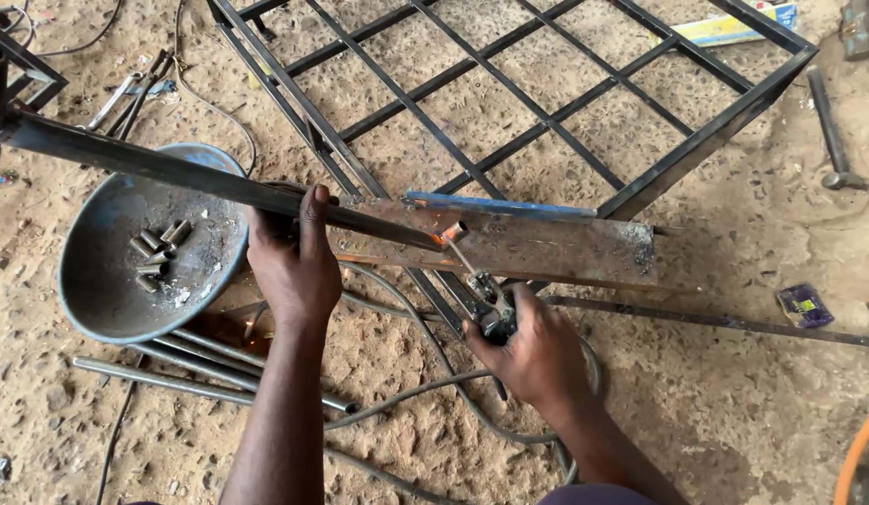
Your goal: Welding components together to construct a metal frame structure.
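Left hand (294, 257): clamped around a long flat steel bar (173, 171), thumb up over its top edge, fingers wrapped under — a firm hold.
Steel bar: dark, dull, straight; it runs from far out past the left hand's knuckle side, through the grip, and its tip meets the rusty plate just right of the hand.
Right hand (533, 351): closed tight around a welding holder (491, 313), fist low, wrist bent up.
Welding rod (461, 254): thin, grey, one of them, slanting up and away from the right hand; its end sits in a small orange glow at the bar's tip.
Small tube (453, 231): short, round, lit orange, right at the glow, between the two hands.
Rusty plate (537, 248): long, flat, brown and scorched, lying across the ground just above the right hand; a blue strip (500, 204) lies along its far edge.
Metal grid frame (547, 93): black square tubing with thin crossbars, well beyond both hands, flat on the ground.
Metal bowl (98, 281): round, dented, grey-blue, just left of the left hand; about seven short tube pieces (157, 251) lie inside.
Pipes (210, 369): about four, smooth and grey, below the left forearm.
Cables (434, 383): grey, looping under the right wrist.
Hammer (832, 131): one, far right of the right hand, on its side.
Ground (715, 402): sandy, gritty, pebbled.
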